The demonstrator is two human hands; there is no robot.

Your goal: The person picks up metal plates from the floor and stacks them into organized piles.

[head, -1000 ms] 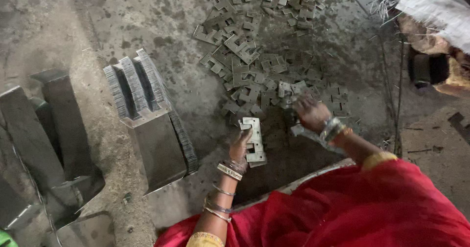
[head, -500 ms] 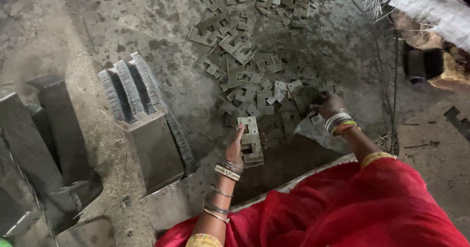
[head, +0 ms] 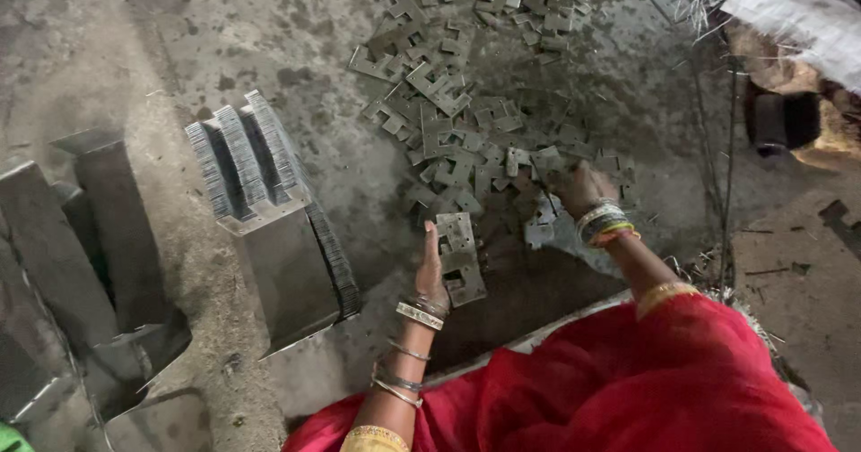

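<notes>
My left hand [head: 431, 273] grips a small stack of flat E-shaped metal plates [head: 460, 256], held on edge just above the grey floor. My right hand [head: 578, 187] reaches forward into a scattered heap of the same grey plates [head: 466, 102], its fingers closed over pieces at the heap's near edge. Whether it has lifted one I cannot see. Bangles circle both wrists, and red cloth [head: 619, 389] covers my lap below.
A tall block of tightly stacked plates [head: 269, 210] stands to the left of my left hand. More metal stacks [head: 72, 246] lie at the far left. A white woven sack [head: 798, 21] and thin wires [head: 726, 174] sit at the right.
My right hand moved right and forward along the heap's near edge. The left hand with its stack stayed near the same spot on the floor.
</notes>
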